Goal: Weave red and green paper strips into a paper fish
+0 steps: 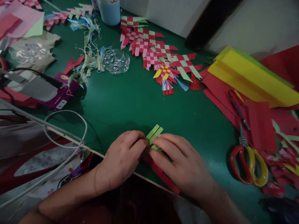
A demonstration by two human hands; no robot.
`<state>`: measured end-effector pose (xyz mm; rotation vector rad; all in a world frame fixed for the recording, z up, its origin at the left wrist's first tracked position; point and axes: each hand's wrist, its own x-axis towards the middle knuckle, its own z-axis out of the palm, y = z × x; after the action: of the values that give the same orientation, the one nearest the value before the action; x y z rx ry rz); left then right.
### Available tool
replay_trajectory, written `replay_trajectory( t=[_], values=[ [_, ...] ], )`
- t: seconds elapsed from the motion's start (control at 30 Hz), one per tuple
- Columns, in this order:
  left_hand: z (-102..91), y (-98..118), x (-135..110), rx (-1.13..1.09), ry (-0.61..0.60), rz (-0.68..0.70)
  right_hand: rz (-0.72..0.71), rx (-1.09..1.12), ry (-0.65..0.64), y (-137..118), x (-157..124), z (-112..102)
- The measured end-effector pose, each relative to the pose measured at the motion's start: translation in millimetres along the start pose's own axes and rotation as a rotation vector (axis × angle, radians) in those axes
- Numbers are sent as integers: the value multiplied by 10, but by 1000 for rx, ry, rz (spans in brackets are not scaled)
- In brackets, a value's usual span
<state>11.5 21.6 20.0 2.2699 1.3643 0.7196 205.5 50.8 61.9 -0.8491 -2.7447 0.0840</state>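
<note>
Near the front edge of the green table (112, 102), my two hands meet over some paper strips. My left hand (127, 152) is closed, its fingertips pinching the left side of the green paper strips (154, 132). From the other side, the curled fingers of my right hand (179, 158) press on the same strips. A red paper strip (163, 176) runs out beneath my right hand toward the table edge. Where the green and red paper meet is mostly hidden by my fingers.
Woven paper fish (149, 46) with tassels lie in a row at the back. Scissors (245, 161) and red and yellow paper (254, 77) are at the right. A tray of small beads or eyes (116, 61), tassels (88, 57), a purple power strip (59, 93) and a looped white cable (86, 124) are leftward.
</note>
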Motion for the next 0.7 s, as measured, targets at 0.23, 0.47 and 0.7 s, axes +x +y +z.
replay_trajectory(
  t=[0.23, 0.47, 0.7],
  values=[
    [-28, 12, 15, 3, -9, 17, 452, 195, 185, 28, -108, -1],
    [-57, 13, 13, -30, -46, 14, 474, 369, 101, -59, -131, 36],
    [-57, 5, 13, -43, -44, 21, 546, 259, 61, -151, -281, 46]
  ],
)
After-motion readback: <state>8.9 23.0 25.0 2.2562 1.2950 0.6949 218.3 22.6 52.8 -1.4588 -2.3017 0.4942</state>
